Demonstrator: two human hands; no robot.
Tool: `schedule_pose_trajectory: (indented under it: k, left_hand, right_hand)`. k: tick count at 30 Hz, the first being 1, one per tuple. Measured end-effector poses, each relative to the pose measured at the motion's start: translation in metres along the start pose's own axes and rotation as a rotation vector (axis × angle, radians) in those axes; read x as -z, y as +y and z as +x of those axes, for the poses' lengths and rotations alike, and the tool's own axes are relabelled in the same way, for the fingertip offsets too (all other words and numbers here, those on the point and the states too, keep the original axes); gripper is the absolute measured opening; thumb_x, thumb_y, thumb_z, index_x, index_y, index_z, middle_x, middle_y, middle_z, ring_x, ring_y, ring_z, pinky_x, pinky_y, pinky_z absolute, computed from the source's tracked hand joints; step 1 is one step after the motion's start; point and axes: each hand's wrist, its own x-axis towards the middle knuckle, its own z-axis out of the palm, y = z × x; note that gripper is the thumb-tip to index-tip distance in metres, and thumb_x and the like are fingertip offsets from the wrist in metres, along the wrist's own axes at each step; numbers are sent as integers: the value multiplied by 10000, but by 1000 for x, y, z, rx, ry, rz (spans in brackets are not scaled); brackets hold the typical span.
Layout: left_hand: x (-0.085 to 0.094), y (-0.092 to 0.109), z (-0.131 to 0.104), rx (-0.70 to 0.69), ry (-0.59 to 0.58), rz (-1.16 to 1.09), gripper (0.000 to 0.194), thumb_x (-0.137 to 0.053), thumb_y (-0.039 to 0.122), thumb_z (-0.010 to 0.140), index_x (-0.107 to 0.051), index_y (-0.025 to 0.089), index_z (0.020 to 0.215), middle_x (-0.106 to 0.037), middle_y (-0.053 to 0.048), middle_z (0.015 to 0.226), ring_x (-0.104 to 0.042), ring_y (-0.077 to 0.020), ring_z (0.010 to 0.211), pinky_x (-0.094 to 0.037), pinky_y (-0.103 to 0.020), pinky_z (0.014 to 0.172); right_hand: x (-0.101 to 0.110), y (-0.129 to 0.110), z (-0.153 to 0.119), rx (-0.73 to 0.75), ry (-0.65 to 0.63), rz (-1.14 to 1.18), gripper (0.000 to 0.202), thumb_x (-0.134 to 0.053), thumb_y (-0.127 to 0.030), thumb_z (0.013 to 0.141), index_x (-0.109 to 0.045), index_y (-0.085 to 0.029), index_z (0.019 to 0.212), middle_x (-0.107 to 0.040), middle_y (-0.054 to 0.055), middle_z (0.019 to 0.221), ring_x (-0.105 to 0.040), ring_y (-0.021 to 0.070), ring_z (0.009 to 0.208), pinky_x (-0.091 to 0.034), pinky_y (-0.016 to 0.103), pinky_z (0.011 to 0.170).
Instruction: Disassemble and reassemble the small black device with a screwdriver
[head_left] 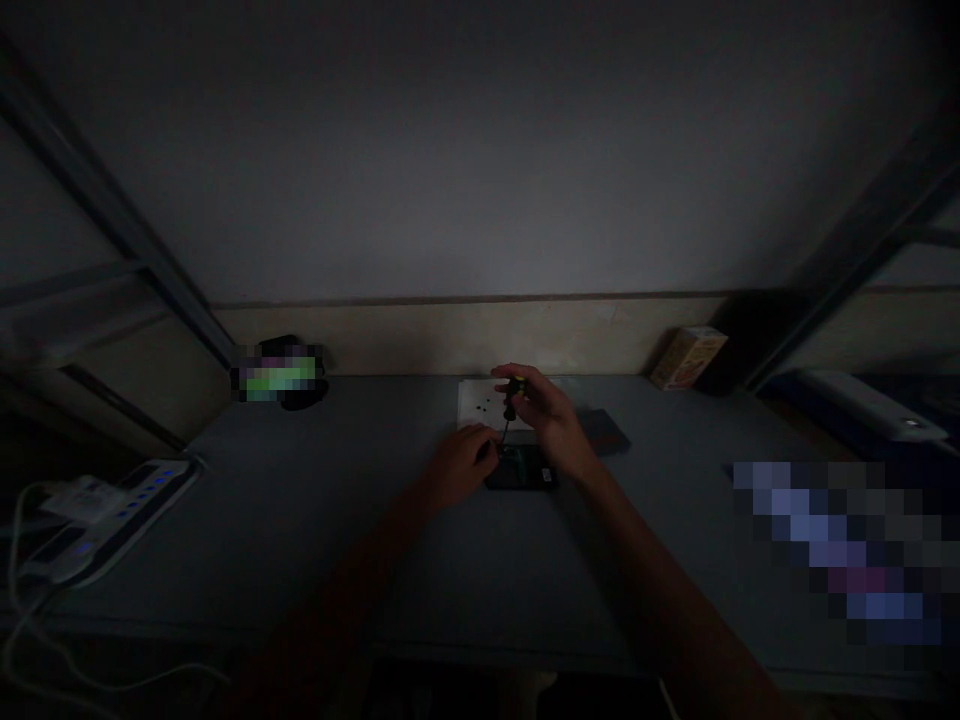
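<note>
My right hand (pixel 546 412) is closed around the handle of a screwdriver (pixel 514 398), which is black and yellow. Its thin shaft points down at the upper left part of a dark, flat device that looks like an opened phone (pixel 525 472). At the left end of the phone, my left hand (pixel 461 462) has its fingers curled in at the corner, close to the screwdriver's tip. Behind the phone lies a white sheet (pixel 472 398) with several small dark bits, perhaps screws, on it. A dark flat panel (pixel 606 432) rests beyond my right wrist.
A grey table (pixel 330 540) spans the dim scene up to the wall. On its left sits a power strip (pixel 142 510) with blue lights and white cables. A small carton (pixel 688 357) stands at the back right. Blurred-out items lie back left and far right.
</note>
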Motion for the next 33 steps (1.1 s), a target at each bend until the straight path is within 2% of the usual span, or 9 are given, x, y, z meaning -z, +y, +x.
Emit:
schedule_pose_trajectory:
  k: [4,7,9,12,14,19,26,30,33]
  left_hand:
    - [-1,-1,0,-7,4,-11,193,-527,160,966,-675,206,1081,-720,-63,1063,-665,-220,986,-504,-354,920]
    - [-1,-1,0,-5,0,-4,209,-520,149,962,-678,210,1084,-722,-64,1073,-666,-225,1015,-502,-358,931]
    - [-1,-1,0,0,-5,5,217,-516,141,956,-678,208,1084,-721,-63,1063,-667,-224,1009,-505,-356,927]
    - [0,0,1,-4,-5,-1,216,-510,151,960,-678,212,1081,-719,-62,1059,-668,-224,1008,-508,-353,926]
    - [0,-1,0,-5,3,-8,215,-511,153,957,-677,214,1079,-718,-64,1074,-667,-225,1020,-509,-355,933]
    - [-2,-3,0,-10,1,2,223,-520,141,946,-673,215,1090,-719,-56,1073,-667,-220,1014,-506,-348,932]
    - [1,-2,0,21,-15,11,236,-524,134,941,-661,219,1113,-718,-54,1077,-669,-218,1000,-502,-340,924]
    - [3,-1,-1,25,-19,10,213,-521,145,948,-648,219,1103,-711,-51,1046,-664,-216,948,-500,-333,874]
    - [3,0,-1,9,-22,5,192,-525,144,947,-641,218,1082,-704,-48,1032,-659,-216,950,-491,-327,856]
  right_hand:
    - [0,-2,0,55,194,-176,114,-713,-333,901,-741,-284,999,-673,58,1122,-670,230,969,-576,409,816]
    - [4,-3,1,26,173,-123,194,-684,-329,913,-740,-288,1094,-685,46,1018,-653,196,822,-574,384,743]
    - [8,-1,2,4,102,-51,327,-633,-328,940,-685,-305,1262,-705,46,1037,-654,201,854,-570,386,763]
    - [11,3,3,-19,35,2,357,-572,-346,976,-637,-318,1327,-714,54,1114,-665,216,944,-567,405,819]
    - [10,4,2,-25,47,-21,308,-582,-369,979,-660,-326,1274,-700,55,1150,-664,213,942,-572,400,817]
    - [6,0,1,27,230,-196,151,-721,-387,891,-746,-277,991,-650,46,1034,-632,172,759,-561,342,686]
    - [14,14,3,18,94,-29,353,-533,-384,1008,-612,-319,1346,-679,41,1039,-675,220,937,-543,401,831]
    - [15,17,4,11,139,-68,261,-578,-401,989,-667,-330,1223,-663,49,1167,-650,224,1017,-555,387,837]
    - [15,15,4,40,237,-187,179,-670,-375,928,-718,-298,1082,-652,44,1107,-647,197,899,-559,364,781]
